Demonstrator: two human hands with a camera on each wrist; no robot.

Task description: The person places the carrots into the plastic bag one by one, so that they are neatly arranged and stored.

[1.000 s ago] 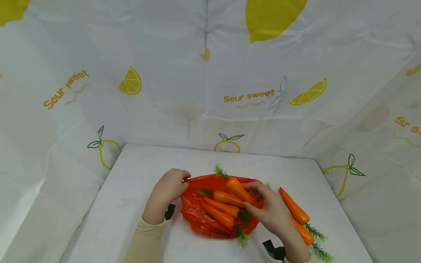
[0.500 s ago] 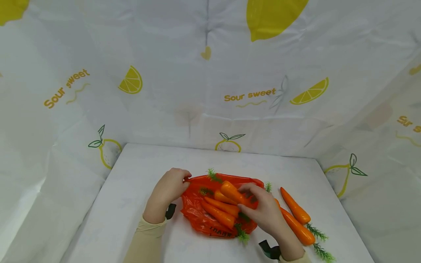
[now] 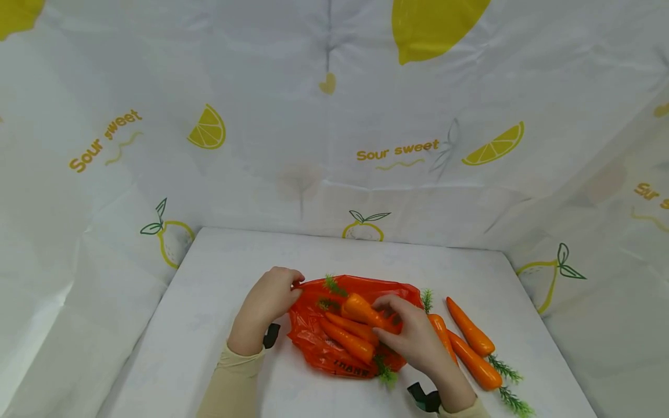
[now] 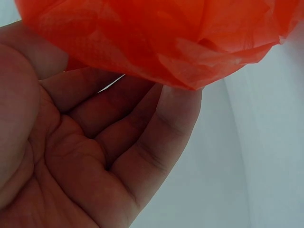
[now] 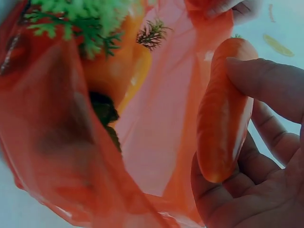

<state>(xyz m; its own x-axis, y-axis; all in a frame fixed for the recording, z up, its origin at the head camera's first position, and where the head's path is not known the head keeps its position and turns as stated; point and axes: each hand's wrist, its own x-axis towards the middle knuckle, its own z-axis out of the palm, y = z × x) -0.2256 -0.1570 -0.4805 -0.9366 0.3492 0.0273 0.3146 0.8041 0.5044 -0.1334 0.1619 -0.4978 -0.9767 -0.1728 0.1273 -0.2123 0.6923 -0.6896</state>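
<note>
1. Lemon-print sheeting [image 3: 282,75] is backing our white table [image 3: 235,255].
2. With left hand [image 3: 269,299] we are pinching the red bag [image 3: 301,326] at its rim.
3. With curled right hand [image 3: 413,337] we are gripping one carrot [image 5: 221,118] over the bag; other carrots [image 3: 347,341] are lying inside.

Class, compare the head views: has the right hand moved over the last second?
Yes: the right hand has moved left, farther from the white table's right edge.

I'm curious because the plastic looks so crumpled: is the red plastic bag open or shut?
Open. The left hand holds the edge of the red plastic bag, whose mouth gapes, showing carrots inside.
</note>
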